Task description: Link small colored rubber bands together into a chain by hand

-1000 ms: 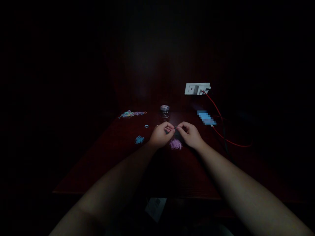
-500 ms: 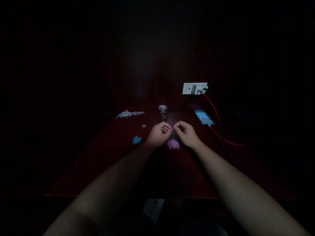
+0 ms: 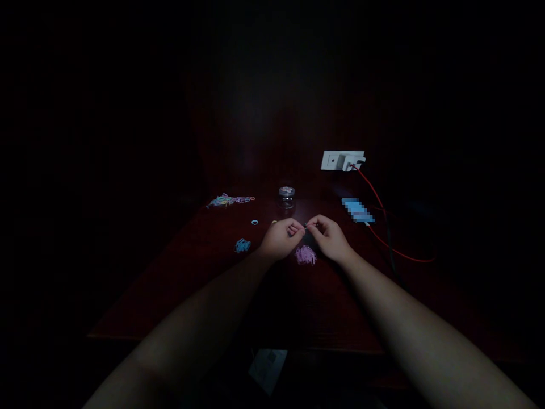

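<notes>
My left hand (image 3: pixel 283 237) and my right hand (image 3: pixel 331 236) meet over the table, thumbs and forefingers pinched close together. Between the fingertips is a thin, pale, tiny piece that looks like a rubber band; the fingers cover most of it. Just below the hands lies a pile of pink-purple rubber bands (image 3: pixel 305 255). Left of my left wrist is a smaller pile of blue rubber bands (image 3: pixel 242 245). A single pale blue ring (image 3: pixel 254 222) lies behind that pile. Farther back on the left, mixed-colour rubber bands (image 3: pixel 225 200) are spread in a heap.
A small round clear jar (image 3: pixel 286 197) stands behind the hands. To the right lies a phone (image 3: pixel 358 211) with a red cable (image 3: pixel 389 248) running to a charger in the wall socket (image 3: pixel 332 160). Below the dark red table's front edge (image 3: pixel 319 347) shows a pale sheet (image 3: pixel 269 369).
The whole view has shifted slightly, so everything sits a little lower and to the right. Both hands keep their pinch at the same place over the table.
</notes>
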Available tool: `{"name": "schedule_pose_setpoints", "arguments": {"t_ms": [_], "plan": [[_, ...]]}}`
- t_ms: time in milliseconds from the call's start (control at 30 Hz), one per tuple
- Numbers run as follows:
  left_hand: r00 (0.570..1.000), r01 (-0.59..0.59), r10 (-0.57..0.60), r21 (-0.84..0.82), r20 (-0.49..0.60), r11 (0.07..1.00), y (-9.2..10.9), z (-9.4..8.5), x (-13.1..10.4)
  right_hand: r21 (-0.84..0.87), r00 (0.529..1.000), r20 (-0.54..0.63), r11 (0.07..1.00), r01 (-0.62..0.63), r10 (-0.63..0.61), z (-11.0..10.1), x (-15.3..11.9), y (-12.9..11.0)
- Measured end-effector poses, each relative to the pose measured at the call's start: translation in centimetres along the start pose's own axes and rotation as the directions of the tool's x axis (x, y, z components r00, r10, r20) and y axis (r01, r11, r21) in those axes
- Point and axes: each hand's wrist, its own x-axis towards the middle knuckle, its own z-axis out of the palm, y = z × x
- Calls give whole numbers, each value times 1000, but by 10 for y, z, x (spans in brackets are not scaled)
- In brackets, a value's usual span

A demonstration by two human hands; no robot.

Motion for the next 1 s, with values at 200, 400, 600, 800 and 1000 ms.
{"name": "schedule_pose_setpoints", "arguments": {"t_ms": [200,400,600,800,1000], "plan": [[1000,-25,25,14,-14,1000,-4,1,1,7,1000,6,1000,-11,11,-1,-2,-6],[999,-38,39,9,-31,999,-8,1,1,-90,998,54,996,18,-13,-2,-3,-11],[999,-30,30,12,-20,999,-7,1,0,-76,998,34,996,46,-43,-2,-2,-8],[1000,-27,28,6,-6,1000,-7,1,0,-14,999,31,1000,23,-23,-1,-1,-1],[1000,-22,22,-4,-6,1000,-6,0,-1,-9,999,27,1000,25,-25,-1,1,2]]}}
